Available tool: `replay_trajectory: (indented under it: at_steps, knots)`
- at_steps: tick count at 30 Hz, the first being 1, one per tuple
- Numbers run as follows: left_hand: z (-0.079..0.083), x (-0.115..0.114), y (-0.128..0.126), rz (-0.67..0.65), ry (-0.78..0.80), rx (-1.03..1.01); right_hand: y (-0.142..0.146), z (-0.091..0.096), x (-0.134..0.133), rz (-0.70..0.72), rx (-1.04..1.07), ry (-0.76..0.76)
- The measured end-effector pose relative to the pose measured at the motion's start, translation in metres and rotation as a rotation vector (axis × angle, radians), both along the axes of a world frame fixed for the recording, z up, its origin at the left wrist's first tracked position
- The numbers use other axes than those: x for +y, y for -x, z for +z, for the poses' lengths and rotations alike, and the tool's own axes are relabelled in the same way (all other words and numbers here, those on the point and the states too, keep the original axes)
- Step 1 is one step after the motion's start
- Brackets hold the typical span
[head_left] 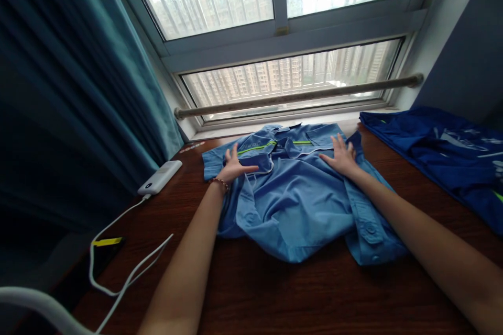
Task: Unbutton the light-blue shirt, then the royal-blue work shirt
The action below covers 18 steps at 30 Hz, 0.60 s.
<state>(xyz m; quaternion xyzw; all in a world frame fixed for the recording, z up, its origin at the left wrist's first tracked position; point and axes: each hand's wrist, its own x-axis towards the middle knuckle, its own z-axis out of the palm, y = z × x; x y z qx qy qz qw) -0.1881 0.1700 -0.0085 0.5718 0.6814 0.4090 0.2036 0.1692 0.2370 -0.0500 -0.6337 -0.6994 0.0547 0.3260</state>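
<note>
A light blue work jacket [302, 199] with dark blue panels and yellow-green piping lies spread on the wooden tabletop [251, 298]. Its collar side is toward the window, and the cloth is wrinkled in the middle. On the jacket's left chest area rests my left hand [234, 166], fingers spread, a beaded bracelet at the wrist. My right hand [341, 158] lies on the opposite chest side, its fingers also apart. Neither hand grips the cloth. One cuff with buttons shows beside my right forearm.
At right lies a folded dark blue garment [444, 152]. A white power bank [160, 177] with a white cable [129, 282] sits at left, near a blue curtain [98, 63]. A metal rail [302, 97] crosses the window behind the table.
</note>
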Motion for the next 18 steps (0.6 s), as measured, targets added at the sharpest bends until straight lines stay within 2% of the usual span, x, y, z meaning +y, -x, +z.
replay_trajectory:
  at_steps: [2,4,7,10,12,14,16,18]
  knots:
    - [-0.005,-0.003,0.001,-0.078,0.137,0.088,-0.001,-0.011,-0.001,0.068,-0.118,0.102]
    - [-0.013,-0.003,-0.001,-0.123,0.181,0.14,0.002,-0.017,-0.002,0.165,-0.16,0.108]
    - [-0.022,0.001,-0.015,-0.208,0.089,0.159,0.015,-0.013,-0.01,0.326,-0.089,0.058]
    - [-0.024,0.001,-0.041,-0.199,-0.058,0.123,0.037,-0.001,-0.03,0.513,0.085,0.066]
    - [-0.022,-0.002,-0.063,-0.197,-0.163,-0.017,0.056,0.006,-0.049,0.671,0.234,0.12]
    - [-0.016,-0.009,-0.087,-0.276,-0.223,-0.254,0.073,0.01,-0.069,0.773,0.431,0.18]
    - [-0.007,-0.019,-0.109,-0.382,-0.228,-0.484,0.085,0.012,-0.084,0.765,0.682,0.245]
    - [0.004,-0.032,-0.126,-0.471,-0.204,-0.583,0.093,0.013,-0.095,0.684,0.945,0.334]
